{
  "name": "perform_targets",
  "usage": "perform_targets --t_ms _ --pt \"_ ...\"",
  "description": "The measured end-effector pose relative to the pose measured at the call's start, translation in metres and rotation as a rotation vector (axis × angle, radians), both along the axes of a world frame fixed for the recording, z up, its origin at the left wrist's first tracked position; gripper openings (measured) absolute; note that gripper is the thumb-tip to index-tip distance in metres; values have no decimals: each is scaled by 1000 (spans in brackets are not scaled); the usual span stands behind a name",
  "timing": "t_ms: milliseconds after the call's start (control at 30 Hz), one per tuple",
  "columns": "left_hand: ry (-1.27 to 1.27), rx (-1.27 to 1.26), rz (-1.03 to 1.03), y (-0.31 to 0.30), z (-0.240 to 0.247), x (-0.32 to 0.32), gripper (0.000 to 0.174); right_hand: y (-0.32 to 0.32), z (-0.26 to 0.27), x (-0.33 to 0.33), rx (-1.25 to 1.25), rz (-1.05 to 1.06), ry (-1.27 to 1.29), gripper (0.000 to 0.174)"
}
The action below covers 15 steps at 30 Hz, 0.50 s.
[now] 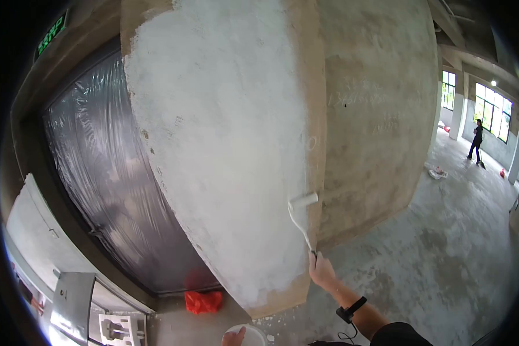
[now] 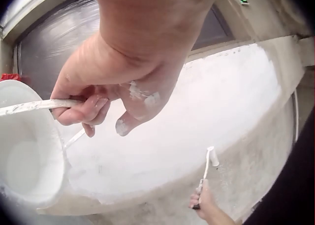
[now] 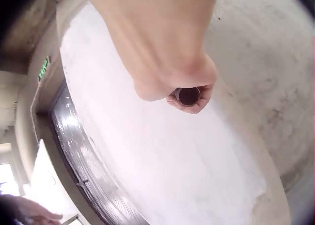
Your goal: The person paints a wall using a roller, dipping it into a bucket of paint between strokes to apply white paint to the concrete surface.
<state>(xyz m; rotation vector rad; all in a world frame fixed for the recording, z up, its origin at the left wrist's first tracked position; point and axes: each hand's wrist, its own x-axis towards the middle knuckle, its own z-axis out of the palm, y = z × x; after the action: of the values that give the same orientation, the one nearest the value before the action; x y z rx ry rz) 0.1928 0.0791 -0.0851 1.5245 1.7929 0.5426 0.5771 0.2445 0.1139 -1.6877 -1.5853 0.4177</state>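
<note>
My right hand (image 1: 322,271) grips the handle of a paint roller (image 1: 303,200). The white roller sleeve lies against the wall near the right edge of its white-coated face (image 1: 230,115). In the right wrist view, the round end of the roller handle (image 3: 189,96) shows inside my curled fingers. Low in the head view, my left hand (image 1: 233,337) is over a white bucket (image 1: 259,335). The left wrist view shows its fingers hooked round the bucket's white bail handle (image 2: 29,107), with white paint on the thumb and palm. Pale liquid lies inside the bucket.
Left of the coated wall is an opening covered with plastic sheeting (image 1: 109,167). A red bag (image 1: 203,301) lies on the floor below it. Bare grey wall (image 1: 375,127) continues to the right. Farther back, a person (image 1: 476,141) stands near the windows.
</note>
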Motion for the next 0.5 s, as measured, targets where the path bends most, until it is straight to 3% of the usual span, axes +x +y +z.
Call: perform_targets --t_ms 67,100,133,233,333,433,500 --pt "8 -46 -12 -5 43 15 46 -13 -46 3 -39 -1 13 41" --pt "-84 -140 151 -5 93 35 45 -15 -64 5 -59 -4 18 42" --pt "-176 -231 314 -5 118 46 57 -17 -74 6 -63 -3 21 42" --pt "-221 -240 326 -3 94 41 57 -24 -94 8 -121 -29 -26 42" --pt "-172 -263 338 -7 115 51 56 -26 -86 2 -120 -50 6 40" --pt "-186 -246 329 -9 119 50 55 -13 -37 -14 -101 5 63 39" --pt "-144 -272 310 -5 119 49 54 8 -10 -23 98 14 66 38"
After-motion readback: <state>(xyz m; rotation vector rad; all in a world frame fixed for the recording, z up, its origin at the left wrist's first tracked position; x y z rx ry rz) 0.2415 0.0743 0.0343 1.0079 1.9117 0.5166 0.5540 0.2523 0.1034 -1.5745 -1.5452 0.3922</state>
